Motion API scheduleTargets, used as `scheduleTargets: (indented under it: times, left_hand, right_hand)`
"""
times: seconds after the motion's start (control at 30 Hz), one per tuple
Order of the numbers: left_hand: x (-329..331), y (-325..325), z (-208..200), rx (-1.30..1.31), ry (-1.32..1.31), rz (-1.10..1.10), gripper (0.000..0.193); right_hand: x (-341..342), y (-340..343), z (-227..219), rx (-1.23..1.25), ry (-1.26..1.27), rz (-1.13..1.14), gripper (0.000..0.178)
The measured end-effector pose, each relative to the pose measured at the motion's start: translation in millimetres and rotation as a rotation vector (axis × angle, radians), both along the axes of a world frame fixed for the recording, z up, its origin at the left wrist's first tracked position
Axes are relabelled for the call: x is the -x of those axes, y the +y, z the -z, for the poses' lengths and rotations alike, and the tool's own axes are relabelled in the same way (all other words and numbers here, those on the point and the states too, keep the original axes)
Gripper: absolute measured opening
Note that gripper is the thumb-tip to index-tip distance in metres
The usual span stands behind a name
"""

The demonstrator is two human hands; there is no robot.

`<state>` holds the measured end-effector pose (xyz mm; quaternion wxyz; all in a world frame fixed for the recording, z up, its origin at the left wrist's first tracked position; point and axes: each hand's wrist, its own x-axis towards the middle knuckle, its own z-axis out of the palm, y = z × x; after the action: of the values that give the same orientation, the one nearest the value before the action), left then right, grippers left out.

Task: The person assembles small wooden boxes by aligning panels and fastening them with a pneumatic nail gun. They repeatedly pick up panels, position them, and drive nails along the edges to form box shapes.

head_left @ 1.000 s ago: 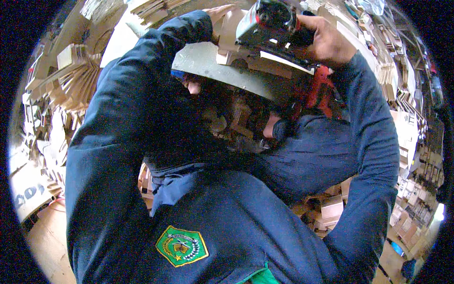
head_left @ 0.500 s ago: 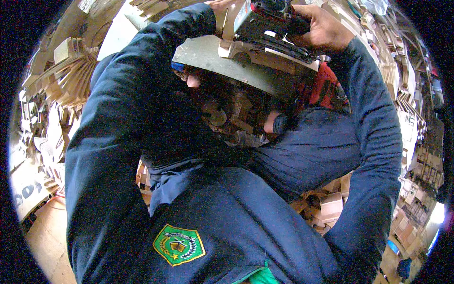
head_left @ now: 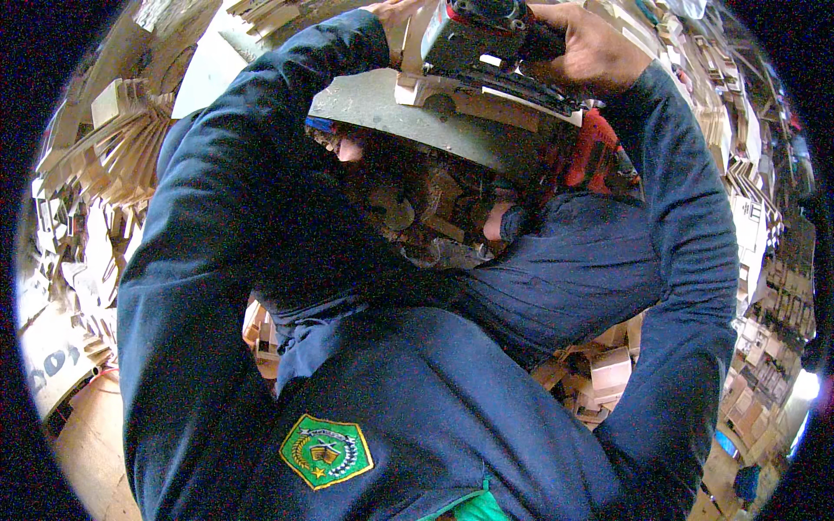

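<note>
At the top of the view, my right hand [head_left: 595, 52] is wrapped round the grip of a black and red nail gun [head_left: 473, 43]. The tool's long magazine slopes down to the right, over a pale wooden piece [head_left: 486, 111] on a grey work surface [head_left: 373, 100]. My left hand [head_left: 401, 16] is on the left of the nail gun, beside light wood. The top edge cuts off its fingers, so its grip does not show.
Fanned stacks of thin wooden pieces [head_left: 126, 156] stand at the left. More wood pieces [head_left: 608, 373] lie under my bent leg. A red object [head_left: 595, 152] sits below the work surface. Piled wooden parts [head_left: 751, 347] line the right side.
The nail gun and my right hand have shifted slightly left and up in the view. My left forearm sits a little lower. My right hand keeps its hold.
</note>
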<state>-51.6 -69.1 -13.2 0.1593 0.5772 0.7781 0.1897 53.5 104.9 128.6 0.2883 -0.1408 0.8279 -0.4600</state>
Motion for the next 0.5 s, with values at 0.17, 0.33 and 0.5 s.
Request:
scheduleTargets:
  times: [0.17, 0.33, 0.5]
  left_hand:
    - [4, -4, 1, -0.006, -0.004, 0.008, 0.117]
    - [8, -16, 1, -0.01, -0.022, -0.01, 0.117]
    - [15, -28, 5, -0.027, -0.013, -0.055, 0.116]
  right_hand:
    - [-2, 0, -1, 0.019, -0.04, 0.011, 0.047]
    - [0, 7, 6, -0.075, -0.007, -0.017, 0.045]
    - [4, 20, 17, -0.178, 0.408, -0.161, 0.049]
